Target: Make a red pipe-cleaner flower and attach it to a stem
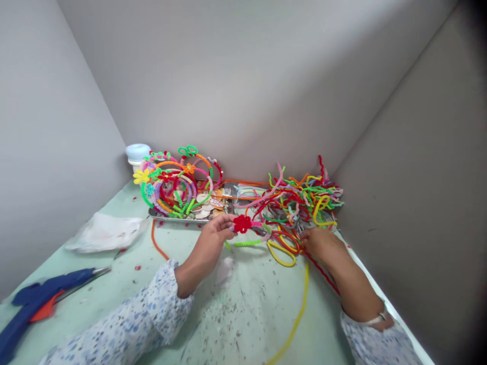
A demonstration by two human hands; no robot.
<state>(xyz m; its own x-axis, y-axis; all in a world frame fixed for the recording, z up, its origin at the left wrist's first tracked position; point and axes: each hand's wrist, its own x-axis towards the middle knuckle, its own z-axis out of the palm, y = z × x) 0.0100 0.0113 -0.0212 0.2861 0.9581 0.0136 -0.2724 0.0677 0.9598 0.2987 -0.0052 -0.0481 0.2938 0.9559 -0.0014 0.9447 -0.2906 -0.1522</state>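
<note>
My left hand (216, 233) pinches a pipe-cleaner headband with a red fuzzy flower (242, 224) on it. Pink, lilac and green wrapped sections of the band show to the right of the flower and below it. My right hand (320, 244) is at the front of a tangled heap of coloured pipe cleaners (300, 195). Its fingers are curled downward and their tips are hidden, so whatever they grip cannot be made out. Between the hands lie yellow-handled scissors (282, 253) and a red-orange looped handle (291, 242), close to the right hand's fingers.
Several finished headbands (178, 185) stand in a metal tray (182, 220) with small flat pieces. Behind them is a container with a pale blue lid (137, 151). At left lie a white plastic packet (108, 232) and a blue glue gun (41, 299). A yellow strand (300, 314) trails forward; grey walls enclose the table.
</note>
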